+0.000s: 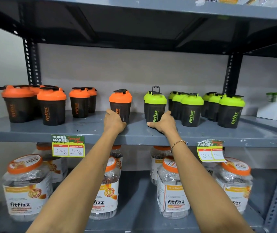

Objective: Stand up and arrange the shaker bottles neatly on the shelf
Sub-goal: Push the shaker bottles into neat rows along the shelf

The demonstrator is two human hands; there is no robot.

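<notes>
Meanwhile, at a grey metal shelf (137, 134), a person reaches up with both bare arms — each hand wrapped around the base of a dark shaker bottle. The left hand (114, 122) grips the orange-lidded shaker (120, 105), which stands upright on its own near the middle of the shelf; the right hand (163, 122), a beaded bracelet (178, 144) at its wrist, clasps the green-lidded shaker (155, 105) just to the right, also upright, its carry loop raised. The two held bottles stand apart, with bare shelf between them.

To the left, the other orange-lidded shakers (51, 105) stand in loose clusters; to the right, the remaining green-lidded shakers (191, 109) are grouped in short rows running toward the wall. A white box (275, 111) sits at the far right. Two price tags (68, 146) hang from the shelf edge — the right one curled — above clear jars with orange lids (26, 187) on the tier below.
</notes>
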